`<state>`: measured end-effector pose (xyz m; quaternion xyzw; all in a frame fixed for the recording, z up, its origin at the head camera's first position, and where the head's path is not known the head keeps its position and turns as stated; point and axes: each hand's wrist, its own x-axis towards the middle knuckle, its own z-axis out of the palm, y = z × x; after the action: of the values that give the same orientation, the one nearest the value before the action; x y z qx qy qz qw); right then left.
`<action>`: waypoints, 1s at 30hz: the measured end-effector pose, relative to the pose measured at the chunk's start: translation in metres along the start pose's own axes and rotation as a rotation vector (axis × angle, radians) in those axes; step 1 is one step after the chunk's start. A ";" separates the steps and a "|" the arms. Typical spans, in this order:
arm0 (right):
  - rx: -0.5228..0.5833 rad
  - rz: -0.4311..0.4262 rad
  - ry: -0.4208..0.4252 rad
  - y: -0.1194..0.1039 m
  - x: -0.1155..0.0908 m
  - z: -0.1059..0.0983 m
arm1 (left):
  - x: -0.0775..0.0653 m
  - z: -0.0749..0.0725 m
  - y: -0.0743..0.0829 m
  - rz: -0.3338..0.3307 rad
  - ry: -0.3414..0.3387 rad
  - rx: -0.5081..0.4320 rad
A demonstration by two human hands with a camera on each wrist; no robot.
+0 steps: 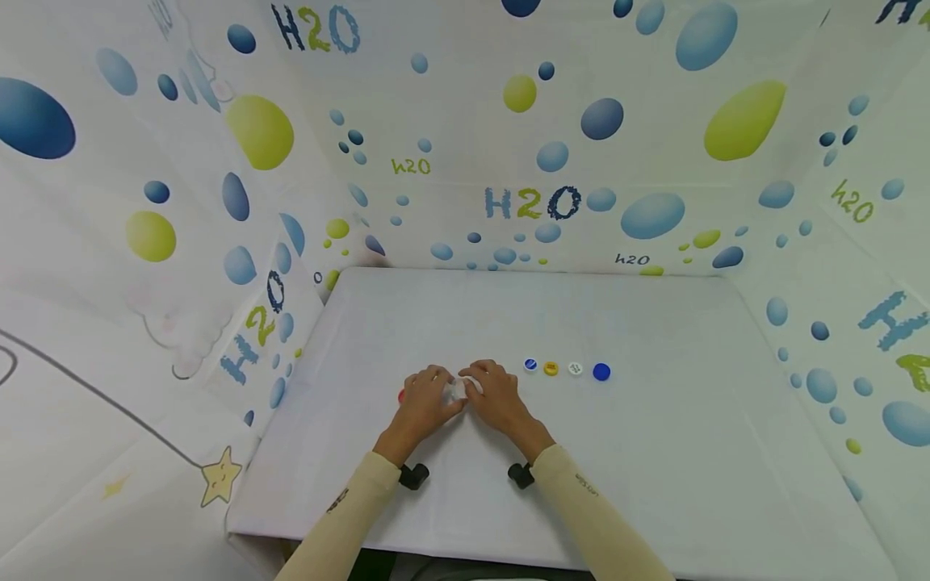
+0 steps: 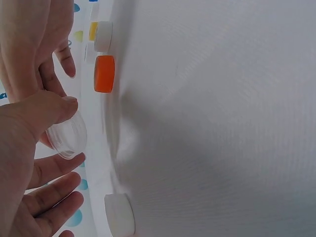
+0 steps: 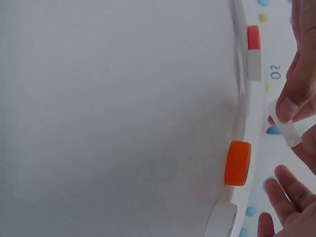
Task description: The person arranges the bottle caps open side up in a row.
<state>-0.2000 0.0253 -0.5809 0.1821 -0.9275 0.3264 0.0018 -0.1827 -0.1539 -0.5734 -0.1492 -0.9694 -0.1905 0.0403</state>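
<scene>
Centrally, left hand (image 1: 425, 403) and right hand (image 1: 494, 395) both pinch clear cap (image 2: 66, 136); table (image 1: 654, 452) edges distant.

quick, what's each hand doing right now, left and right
Left hand: pinching the clear plastic cap between thumb and fingers.
Right hand: fingertips pinching the same clear plastic cap.

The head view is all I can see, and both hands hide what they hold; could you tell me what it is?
Observer: A clear cap, pinched between the left hand and the right hand.
Operator: Thank you. Is anything lying close by?
Observer: An orange cap lies on the table, on its own.
Operator: Any others near it?
Observer: Yes, a white cap lies beside it.
</scene>
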 end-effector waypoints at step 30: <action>-0.104 -0.056 -0.177 0.009 -0.005 -0.006 | -0.003 -0.001 0.002 0.002 -0.077 0.078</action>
<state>-0.1988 0.0371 -0.5818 0.2358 -0.9343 0.2600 -0.0618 -0.1790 -0.1537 -0.5726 -0.1558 -0.9768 -0.1468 0.0088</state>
